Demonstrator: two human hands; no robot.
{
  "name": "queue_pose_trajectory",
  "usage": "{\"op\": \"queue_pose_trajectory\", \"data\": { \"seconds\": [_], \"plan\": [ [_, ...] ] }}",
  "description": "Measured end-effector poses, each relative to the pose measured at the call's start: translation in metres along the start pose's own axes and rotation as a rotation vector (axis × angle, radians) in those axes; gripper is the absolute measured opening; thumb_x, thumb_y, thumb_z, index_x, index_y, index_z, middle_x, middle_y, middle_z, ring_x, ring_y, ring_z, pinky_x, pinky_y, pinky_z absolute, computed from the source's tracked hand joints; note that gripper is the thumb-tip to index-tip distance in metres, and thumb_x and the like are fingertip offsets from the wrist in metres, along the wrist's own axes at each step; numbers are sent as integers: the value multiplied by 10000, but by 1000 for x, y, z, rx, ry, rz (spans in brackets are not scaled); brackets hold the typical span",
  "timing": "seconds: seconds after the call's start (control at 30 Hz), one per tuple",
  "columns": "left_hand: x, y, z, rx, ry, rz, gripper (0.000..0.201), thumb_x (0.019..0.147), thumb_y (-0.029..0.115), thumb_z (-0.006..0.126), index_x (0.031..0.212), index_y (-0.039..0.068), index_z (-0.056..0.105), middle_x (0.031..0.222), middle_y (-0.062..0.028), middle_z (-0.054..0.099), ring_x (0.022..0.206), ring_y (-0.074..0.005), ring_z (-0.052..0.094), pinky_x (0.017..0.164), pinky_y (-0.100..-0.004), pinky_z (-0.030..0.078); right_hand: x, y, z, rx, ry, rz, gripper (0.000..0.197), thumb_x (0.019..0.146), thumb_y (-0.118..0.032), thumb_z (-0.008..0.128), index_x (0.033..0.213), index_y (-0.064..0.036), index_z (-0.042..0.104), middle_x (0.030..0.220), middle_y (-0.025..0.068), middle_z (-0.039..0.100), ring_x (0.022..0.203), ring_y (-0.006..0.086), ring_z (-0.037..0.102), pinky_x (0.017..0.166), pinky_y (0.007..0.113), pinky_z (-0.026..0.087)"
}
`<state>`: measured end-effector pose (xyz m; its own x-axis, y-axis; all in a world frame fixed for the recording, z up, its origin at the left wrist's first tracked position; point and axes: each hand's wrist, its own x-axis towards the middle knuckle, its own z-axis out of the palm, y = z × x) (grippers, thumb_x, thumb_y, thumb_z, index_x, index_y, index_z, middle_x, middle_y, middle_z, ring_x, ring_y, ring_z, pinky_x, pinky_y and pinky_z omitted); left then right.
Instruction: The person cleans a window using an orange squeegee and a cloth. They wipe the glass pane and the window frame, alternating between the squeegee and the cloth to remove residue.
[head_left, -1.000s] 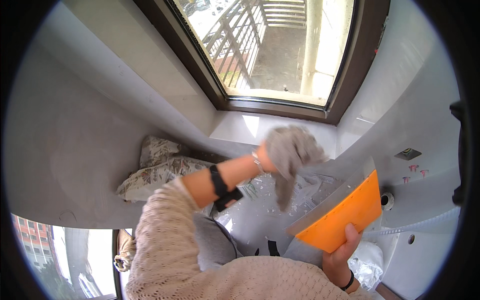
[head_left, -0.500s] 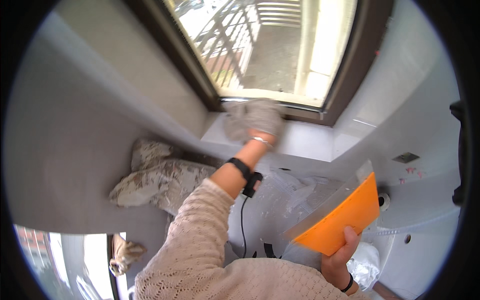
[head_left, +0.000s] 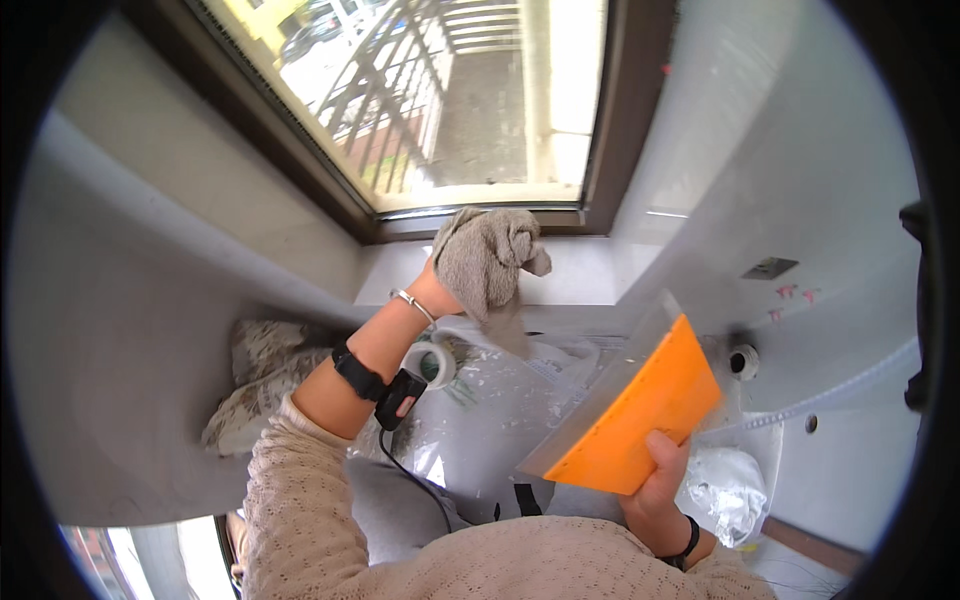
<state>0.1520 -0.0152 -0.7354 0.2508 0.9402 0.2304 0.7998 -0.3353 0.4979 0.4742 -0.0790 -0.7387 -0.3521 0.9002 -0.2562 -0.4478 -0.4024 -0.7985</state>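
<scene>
While your left hand (head_left: 437, 290) is mostly covered by a grey-brown cloth (head_left: 483, 255), so you cannot tell whether its fingers are curled or spread, your right hand (head_left: 657, 487) grips an orange scraper (head_left: 638, 420), thumb laid along its face. You have the cloth over the pale windowsill (head_left: 580, 272), bunched with one corner hanging down; whether it touches the sill is unclear. The scraper tilts, its broad see-through blade (head_left: 605, 388) facing up and left, well apart from the cloth. Strapped at your left forearm (head_left: 380, 340) is a black device (head_left: 400, 400), near a white ring-shaped roll (head_left: 447, 367). Farther out, the dark window frame (head_left: 632, 130) stands ahead of you, patterned sacks (head_left: 262, 410) lie to your left, and a crumpled white bag (head_left: 725, 495) sits near your right hand.
</scene>
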Motion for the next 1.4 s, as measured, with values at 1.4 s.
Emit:
{"op": "queue_pose_trajectory", "data": {
  "seconds": [1.4],
  "plan": [
    [97,-71,103,687,-391,153,303,835,290,538,1022,95,675,1052,-87,664,1061,-278,578,952,-360,407,6,-1,1,173,-33,132,468,796,-31,519,1254,-12,424,1144,110,564,1007,221,598,856,355,505]
  ]
}}
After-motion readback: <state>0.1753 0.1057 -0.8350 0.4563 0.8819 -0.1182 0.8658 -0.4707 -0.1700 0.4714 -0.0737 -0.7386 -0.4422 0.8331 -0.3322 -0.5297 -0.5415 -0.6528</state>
